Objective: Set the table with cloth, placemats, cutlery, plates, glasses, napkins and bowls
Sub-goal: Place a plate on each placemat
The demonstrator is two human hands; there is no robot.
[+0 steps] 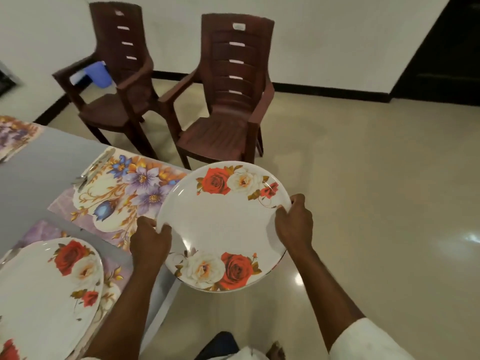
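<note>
Both hands carry a rose-patterned plate (220,219): left hand (149,241) fingers clamp its eight-o'clock rim, right hand (296,222) fingers its three-o'clock rim.

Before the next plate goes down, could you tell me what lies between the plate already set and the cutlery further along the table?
In the head view, only the bare floral placemat lies between the set plate and the cutlery.

A home dining room: a table (52,162) with a grey cloth and floral placemats (122,196) at nine o'clock, two brown plastic armchairs (223,100) at twelve, glossy cream floor tiles (363,203), plain white walls (324,35).
</note>
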